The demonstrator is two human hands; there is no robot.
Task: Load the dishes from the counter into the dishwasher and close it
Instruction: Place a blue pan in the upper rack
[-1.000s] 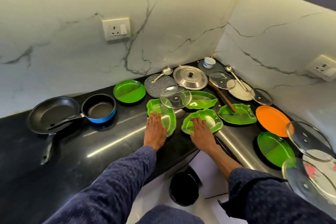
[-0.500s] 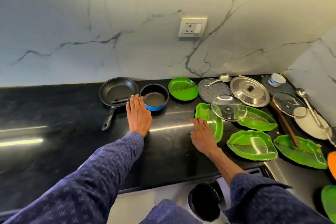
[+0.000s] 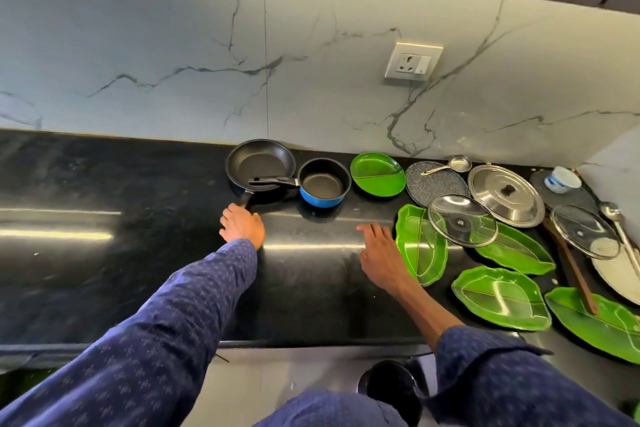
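Early stage, picking up first dish. Nothing loaded yet by the look of it; dishwasher not in view.

Left hand [image 3: 241, 225] at the pan handle [image 3: 246, 198], fingers curling over its end. Looks like grasping the handle, but grip partly hidden by the hand itself, not certain it has closed fully. Right hand [image 3: 381, 258] flat on the counter [image 3: 138, 253], fingers straight, holding nothing, just beside a leaf plate [image 3: 420, 246].

Frying pan [image 3: 260, 163] at the back of counter, near the wall, empty. Saucepan [image 3: 324, 183] just right of it, empty, its own handle [image 3: 273, 180] lying across the pan's rim. Next move probably: firm up grip, lift or slide pan out from under that saucepan handle without dragging the saucepan along. Risk: saucepan tips or shifts.

Other dishes to the right, all on counter:
- round green plate [image 3: 377, 174], empty
- grey plate [image 3: 434, 182] with spoon [image 3: 448, 165] resting on it
- steel lid [image 3: 505, 195]
- glass lid [image 3: 462, 220] lying over two leaf plates
- more leaf plates, second glass lid [image 3: 585, 230], wooden spatula [image 3: 571, 270] far right
- small cup [image 3: 561, 179] in the corner, contents not visible
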